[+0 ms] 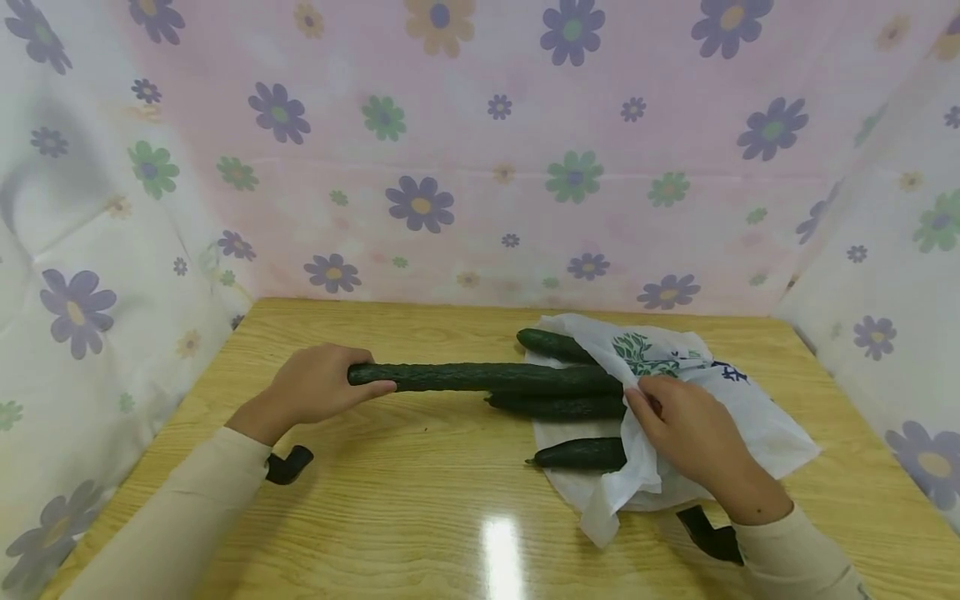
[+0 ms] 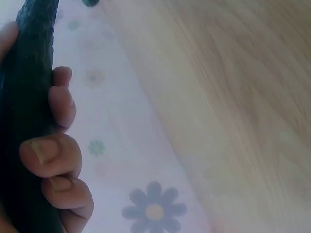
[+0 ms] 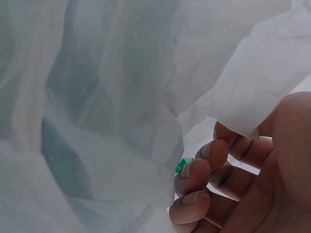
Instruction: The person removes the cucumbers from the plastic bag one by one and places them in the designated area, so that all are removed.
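Observation:
A long dark green cucumber (image 1: 457, 377) is gripped at its left end by my left hand (image 1: 318, 383); its other end lies inside the mouth of a white plastic bag (image 1: 765, 429). In the left wrist view, my fingers (image 2: 53, 153) curl round that cucumber. At the bag's opening my right hand (image 1: 690, 429) pinches the edge of the plastic. Three more cucumbers poke partly out: one at the back (image 1: 551, 343), another just below the held one (image 1: 558, 407), and a third near the front (image 1: 581, 454). Their right ends are hidden by the bag.
Everything lies on a wood-grain table (image 1: 405, 517). A pink flowered cloth (image 1: 480, 167) stands behind it, with pale flowered cloths at both sides. Black straps (image 1: 288, 465) show at both wrists. Green leaf print marks the bag.

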`<state>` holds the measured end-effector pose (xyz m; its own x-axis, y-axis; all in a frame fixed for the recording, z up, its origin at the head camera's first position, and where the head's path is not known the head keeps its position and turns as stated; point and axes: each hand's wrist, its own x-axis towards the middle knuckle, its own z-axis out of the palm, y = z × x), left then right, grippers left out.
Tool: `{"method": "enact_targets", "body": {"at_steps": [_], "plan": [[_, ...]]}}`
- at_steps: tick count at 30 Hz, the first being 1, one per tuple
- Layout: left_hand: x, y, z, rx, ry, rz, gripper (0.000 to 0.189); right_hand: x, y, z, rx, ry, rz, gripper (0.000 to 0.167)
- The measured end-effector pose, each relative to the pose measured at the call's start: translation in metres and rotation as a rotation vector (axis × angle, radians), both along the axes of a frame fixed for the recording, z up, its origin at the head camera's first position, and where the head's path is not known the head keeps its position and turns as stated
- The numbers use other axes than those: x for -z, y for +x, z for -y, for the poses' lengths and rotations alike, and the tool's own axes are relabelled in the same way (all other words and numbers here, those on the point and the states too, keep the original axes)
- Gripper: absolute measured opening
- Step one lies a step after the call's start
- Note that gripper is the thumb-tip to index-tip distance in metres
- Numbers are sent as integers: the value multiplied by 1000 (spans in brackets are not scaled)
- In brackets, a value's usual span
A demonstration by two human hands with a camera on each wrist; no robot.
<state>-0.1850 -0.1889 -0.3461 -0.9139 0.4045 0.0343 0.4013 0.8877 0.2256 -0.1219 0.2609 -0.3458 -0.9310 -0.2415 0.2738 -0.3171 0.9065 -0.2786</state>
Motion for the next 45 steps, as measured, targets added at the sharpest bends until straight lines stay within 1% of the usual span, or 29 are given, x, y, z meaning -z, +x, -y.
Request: {"method": "enact_targets", "body": {"at_steps": [5, 14, 18, 20, 26, 30, 35, 40, 42, 45], "plan": [[3, -6, 14, -16, 13, 13, 66, 2, -2, 1, -3, 3, 0, 38], [9, -22, 33, -46, 40, 63, 75, 5, -3, -1, 2, 11, 14, 38], [14, -28, 41, -55, 30, 67, 76, 6, -2, -1, 7, 14, 33, 38], [18, -32, 43, -56, 25, 67, 73, 6, -1, -2, 14, 19, 40, 38], [28, -45, 51, -61, -21, 53, 70, 8, -1, -4, 17, 23, 44, 39], [31, -51, 58, -55, -42, 47, 69, 9, -1, -5, 18, 27, 45, 39], [32, -57, 71, -40, -51, 28, 59, 9, -2, -5, 15, 22, 27, 38], [33, -61, 82, -25, -59, 29, 58, 10, -3, -4, 12, 19, 16, 38], [34, -62, 85, -29, -61, 35, 59, 10, -3, -4, 15, 19, 18, 38], [36, -63, 92, -54, -61, 46, 59, 11, -4, -3, 18, 18, 17, 38]]}}
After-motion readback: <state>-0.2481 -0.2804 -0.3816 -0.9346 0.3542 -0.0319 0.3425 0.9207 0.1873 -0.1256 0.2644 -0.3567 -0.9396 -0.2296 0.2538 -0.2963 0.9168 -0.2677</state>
